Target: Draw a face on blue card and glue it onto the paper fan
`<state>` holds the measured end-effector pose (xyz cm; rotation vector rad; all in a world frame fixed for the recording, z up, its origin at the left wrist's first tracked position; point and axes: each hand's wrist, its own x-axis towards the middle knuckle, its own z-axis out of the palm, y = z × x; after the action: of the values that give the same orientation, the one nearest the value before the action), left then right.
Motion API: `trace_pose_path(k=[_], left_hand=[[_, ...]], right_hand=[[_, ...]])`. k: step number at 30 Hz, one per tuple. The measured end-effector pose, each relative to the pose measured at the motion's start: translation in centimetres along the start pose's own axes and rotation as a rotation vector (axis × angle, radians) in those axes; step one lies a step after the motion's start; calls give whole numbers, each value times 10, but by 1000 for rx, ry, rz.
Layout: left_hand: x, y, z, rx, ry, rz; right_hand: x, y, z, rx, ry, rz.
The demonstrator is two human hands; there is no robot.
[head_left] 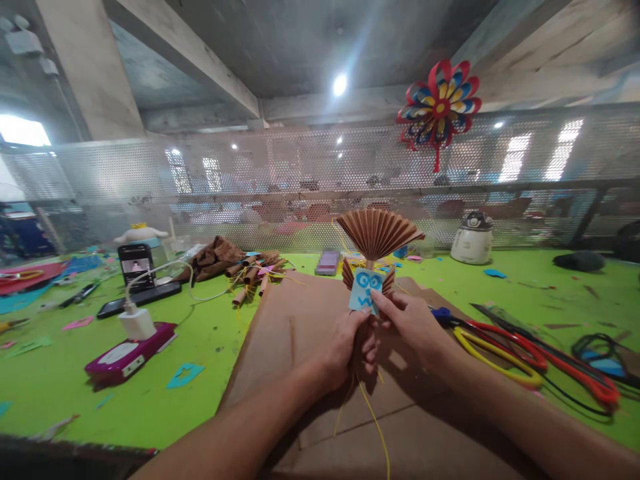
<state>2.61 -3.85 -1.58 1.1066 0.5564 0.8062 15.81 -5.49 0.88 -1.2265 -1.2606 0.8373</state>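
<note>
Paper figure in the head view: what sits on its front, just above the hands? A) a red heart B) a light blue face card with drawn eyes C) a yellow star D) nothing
B: a light blue face card sits below the brown pleated fan, touched by the right hand.

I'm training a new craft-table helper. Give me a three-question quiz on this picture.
1. True or false: both hands hold the brown paper-fan figure above the brown paper sheet.
2. The face card on the figure is: A) blue B) red C) white.
3. What hangs on the mesh fence at upper right?

Key: 1. True: left hand grips low, right hand pinches the blue face card. 2. A. 3. A colourful pinwheel.
</note>
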Motion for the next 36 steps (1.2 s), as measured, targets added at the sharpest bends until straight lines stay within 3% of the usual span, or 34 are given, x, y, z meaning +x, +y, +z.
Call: trace_pose_path(k=[15,28,36], left_hand=[[-2,-6,1,77,-13,25],[1,-8,0,37,-26,-23],[-1,-6,0,26,-29,-43]], right_hand=[[1,1,2,-34,7,48],[6,4,1,17,5,-7],[2,2,2,118,-28,66]])
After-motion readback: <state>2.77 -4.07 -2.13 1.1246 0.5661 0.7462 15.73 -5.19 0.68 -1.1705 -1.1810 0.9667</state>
